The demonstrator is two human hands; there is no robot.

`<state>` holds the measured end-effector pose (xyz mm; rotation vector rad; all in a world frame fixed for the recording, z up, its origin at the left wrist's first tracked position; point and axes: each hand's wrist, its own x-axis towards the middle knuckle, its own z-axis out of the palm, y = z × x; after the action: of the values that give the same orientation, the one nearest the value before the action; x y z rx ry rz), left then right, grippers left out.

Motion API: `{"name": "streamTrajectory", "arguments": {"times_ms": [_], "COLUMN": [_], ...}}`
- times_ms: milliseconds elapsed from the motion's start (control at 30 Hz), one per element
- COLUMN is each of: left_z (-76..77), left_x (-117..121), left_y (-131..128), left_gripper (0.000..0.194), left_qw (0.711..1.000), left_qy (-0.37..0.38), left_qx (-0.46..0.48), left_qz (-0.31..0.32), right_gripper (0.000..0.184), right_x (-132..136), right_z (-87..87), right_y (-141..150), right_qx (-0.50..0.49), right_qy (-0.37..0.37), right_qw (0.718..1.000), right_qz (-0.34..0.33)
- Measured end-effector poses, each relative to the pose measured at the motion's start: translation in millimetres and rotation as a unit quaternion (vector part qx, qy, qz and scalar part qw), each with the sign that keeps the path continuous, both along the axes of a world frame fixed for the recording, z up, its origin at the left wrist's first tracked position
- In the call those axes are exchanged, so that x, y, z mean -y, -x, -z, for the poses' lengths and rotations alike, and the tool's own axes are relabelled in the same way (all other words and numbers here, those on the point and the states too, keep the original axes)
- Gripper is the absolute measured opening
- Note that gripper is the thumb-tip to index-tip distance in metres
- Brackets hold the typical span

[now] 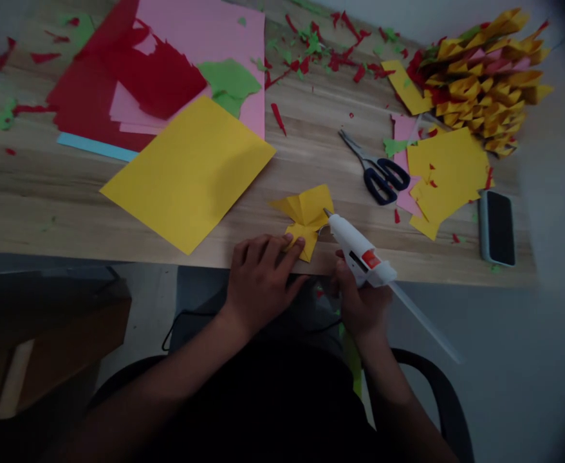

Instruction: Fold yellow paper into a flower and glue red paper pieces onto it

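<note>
My right hand point(363, 302) is wrapped around the handle of a white hot glue gun point(360, 247) with an orange part on its side. A long clear glue stick point(425, 321) sticks out of its back end. The gun's metal tip is at a folded piece of yellow paper point(306, 209) near the table's front edge; whether it touches is hard to tell. My left hand point(263, 276) lies with outstretched fingers on the lower part of that folded paper, fingertips pressing it against the table. A flat yellow sheet point(190, 173) lies just beyond my left hand.
Dark-handled scissors point(379, 170) lie beyond the glue gun. A phone point(497, 228) and yellow paper pieces point(451, 173) are at the right. Behind them stands a yellow folded-paper construction point(485, 83). Red paper point(161, 77) and pink paper point(205, 26) are piled at the left, with scraps strewn about.
</note>
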<state>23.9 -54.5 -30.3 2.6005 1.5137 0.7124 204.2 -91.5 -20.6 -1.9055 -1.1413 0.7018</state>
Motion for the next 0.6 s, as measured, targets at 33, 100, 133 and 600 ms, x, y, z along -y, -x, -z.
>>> {"name": "streamTrajectory", "arguments": {"times_ms": [33, 100, 133, 600], "left_z": [-0.6, -1.6, -1.9, -2.4], "left_x": [0, 1, 1, 1], "left_y": [0, 0, 0, 0], "left_gripper": [0.05, 0.05, 0.05, 0.05], "left_qw": [1.0, 1.0, 1.0, 1.0], "left_qy": [0.005, 0.018, 0.023, 0.03], "left_qx": [0.002, 0.002, 0.001, 0.004], "left_qz": [-0.001, -0.002, -0.002, -0.001], "right_gripper": [0.033, 0.033, 0.032, 0.028], "right_x": [0, -1, -1, -5], "right_z": [-0.3, -2.3, -4.0, -12.2], "right_y": [0, 1, 3, 7], "right_qx": [0.002, -0.002, -0.007, -0.042], "right_qy": [0.004, 0.007, 0.007, 0.01], "right_qw": [1.0, 1.0, 1.0, 0.999], "right_qz": [0.005, 0.012, 0.013, 0.009]}}
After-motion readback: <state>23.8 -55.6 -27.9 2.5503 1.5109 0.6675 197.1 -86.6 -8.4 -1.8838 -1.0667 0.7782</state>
